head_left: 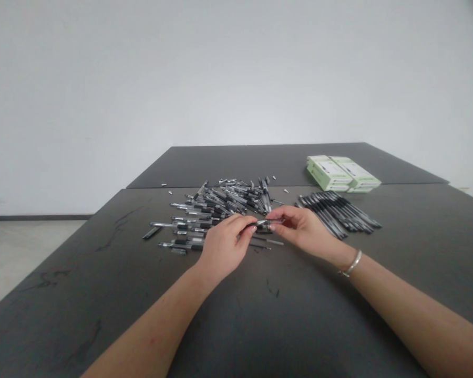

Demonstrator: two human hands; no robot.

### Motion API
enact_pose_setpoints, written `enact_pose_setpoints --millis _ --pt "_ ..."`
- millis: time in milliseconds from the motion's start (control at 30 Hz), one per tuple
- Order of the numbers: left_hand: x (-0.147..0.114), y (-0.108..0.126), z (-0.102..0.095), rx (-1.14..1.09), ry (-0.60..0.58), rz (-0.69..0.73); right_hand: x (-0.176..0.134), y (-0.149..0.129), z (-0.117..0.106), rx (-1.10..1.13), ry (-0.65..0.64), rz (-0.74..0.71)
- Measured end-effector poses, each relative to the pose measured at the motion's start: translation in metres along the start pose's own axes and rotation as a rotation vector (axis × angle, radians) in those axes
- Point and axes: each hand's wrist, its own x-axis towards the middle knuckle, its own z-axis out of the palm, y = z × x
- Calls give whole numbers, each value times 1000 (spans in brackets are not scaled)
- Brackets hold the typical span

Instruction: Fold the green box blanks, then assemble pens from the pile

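My left hand is closed, thumb and fingers pinching the dark grip end of a pen. From the other side my right hand, wearing a silver bracelet at the wrist, pinches a clear part at the pen's tip, which looks like its cap. The pen lies level between both hands, just above the table. Behind and left of them spreads a loose heap of black and clear pens and pen parts. Thin refills lie just below the pinched pen. Fingers hide parts of the pen.
A neat row of capped pens lies to the right. Behind it stand white and green boxes in stacks. Small pale tips are scattered near the heap. The dark table has a seam across it and meets a white wall behind.
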Motion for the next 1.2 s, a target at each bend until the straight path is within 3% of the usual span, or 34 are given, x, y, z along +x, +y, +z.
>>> enact_pose_setpoints --millis 400,600,1200 --pt "-1 1 0 -45 34 3 -2 3 1 -55 -167 -23" --pt "-1 1 0 -51 22 17 -4 2 0 -398 -51 -187" --pt "-1 2 1 9 -7 28 -4 -3 -4 -595 -34 -371"
